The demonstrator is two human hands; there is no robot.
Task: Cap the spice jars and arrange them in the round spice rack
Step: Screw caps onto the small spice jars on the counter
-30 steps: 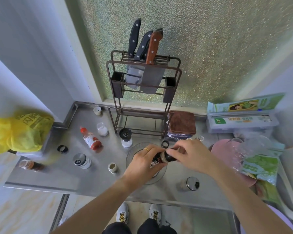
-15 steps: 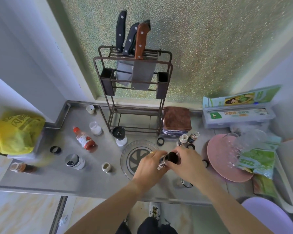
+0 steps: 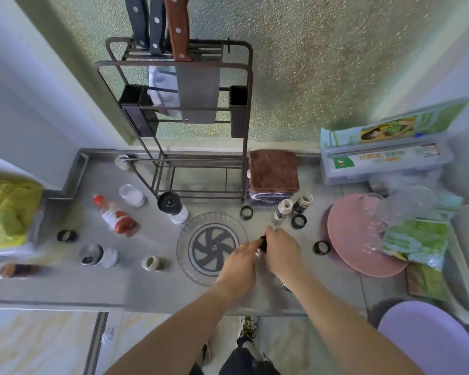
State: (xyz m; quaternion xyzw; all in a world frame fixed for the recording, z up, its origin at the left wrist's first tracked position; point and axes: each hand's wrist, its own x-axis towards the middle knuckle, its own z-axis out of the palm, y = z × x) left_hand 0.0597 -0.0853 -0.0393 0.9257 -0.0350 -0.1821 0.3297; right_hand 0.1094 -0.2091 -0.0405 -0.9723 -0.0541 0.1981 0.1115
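Here, both hands clasp one small spice jar [image 3: 261, 246] at the round spice rack's [image 3: 184, 240] right edge. The left hand [image 3: 238, 262] grips its mostly hidden body; the right hand [image 3: 280, 249] pinches its black cap [image 3: 263, 242].

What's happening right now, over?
Both hands, left and right, gripping one jar, capping it. Round rack empty beside them. Nothing blocking.

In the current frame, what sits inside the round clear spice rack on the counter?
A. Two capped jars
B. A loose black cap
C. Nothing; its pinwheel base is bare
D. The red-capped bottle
C: the round spice rack shows only its grey pinwheel base; both hands, left and right, hold a dark jar at its right rim.
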